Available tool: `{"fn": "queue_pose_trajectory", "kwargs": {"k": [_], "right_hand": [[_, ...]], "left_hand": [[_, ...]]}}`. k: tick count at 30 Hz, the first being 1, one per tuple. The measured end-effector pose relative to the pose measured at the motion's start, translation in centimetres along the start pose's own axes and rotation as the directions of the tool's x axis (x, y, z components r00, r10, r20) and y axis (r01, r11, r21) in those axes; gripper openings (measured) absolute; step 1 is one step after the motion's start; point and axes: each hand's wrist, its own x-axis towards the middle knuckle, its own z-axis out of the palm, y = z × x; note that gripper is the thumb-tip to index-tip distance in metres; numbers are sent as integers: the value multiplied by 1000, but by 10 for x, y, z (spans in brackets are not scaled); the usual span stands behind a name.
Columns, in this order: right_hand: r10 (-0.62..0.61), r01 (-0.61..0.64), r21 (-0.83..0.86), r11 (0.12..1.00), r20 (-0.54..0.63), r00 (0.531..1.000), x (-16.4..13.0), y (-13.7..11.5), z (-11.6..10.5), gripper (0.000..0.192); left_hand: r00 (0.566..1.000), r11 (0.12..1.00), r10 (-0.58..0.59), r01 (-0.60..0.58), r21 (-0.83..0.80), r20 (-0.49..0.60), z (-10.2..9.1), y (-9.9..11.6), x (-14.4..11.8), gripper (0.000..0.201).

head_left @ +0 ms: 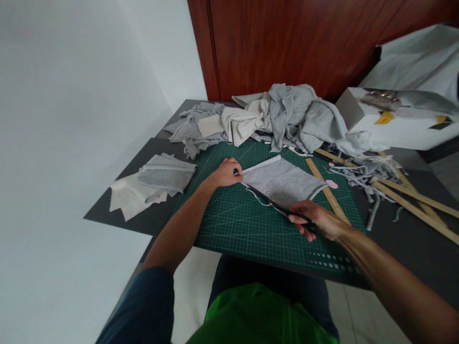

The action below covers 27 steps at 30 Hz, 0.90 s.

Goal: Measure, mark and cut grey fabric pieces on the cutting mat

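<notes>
The right hand (317, 222) is gripping the handles of a pair of black scissors (278, 208), fingers curled through the loops, and the blades are reaching up and left along the near edge of a grey fabric piece (283, 181). That piece is lying flat on the green cutting mat (233, 224), near the mat's middle, with a white strip showing along its far edge. The left hand (225, 173) is closing on the fabric's left corner — fingers bent down and pinching or pressing it against the mat; which of the two I cannot tell. A thin trimmed thread of cloth is trailing from the corner beside the scissor tips.

A wooden ruler (328, 191) is lying just beside the fabric's right edge, slanting across the mat, with a small pink chalk piece (332, 183) touching or nearly touching it. Behind the mat, a heap of grey and cream garments (279, 114) is sprawling across the dark tabletop (405, 239). To the left, off the mat, folded grey and white pieces (158, 179) are sitting in a loose stack. To the right, long wooden strips (412, 200) and grey offcuts (373, 172) are lying scattered — well apart from both hands.
</notes>
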Motion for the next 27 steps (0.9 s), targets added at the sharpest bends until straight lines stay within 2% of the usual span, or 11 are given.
{"fn": "queue_pose_trajectory", "kwargs": {"k": [11, 18, 27], "right_hand": [[3, -3, 5, 1000, 15, 1000, 6, 3, -4, 41], [0, 0, -1, 1000, 12, 1000, 10, -6, 0, 39], [12, -12, 10, 1000, 13, 1000, 12, -5, 3, 45]], "left_hand": [[1000, 999, 14, -15, -46, -24, -1, -4, 0, 5], [999, 998, 9, -11, -57, -35, 0, -6, 0, 5], [999, 991, 30, -35, -127, -40, -1, -14, 2, 11]]}}
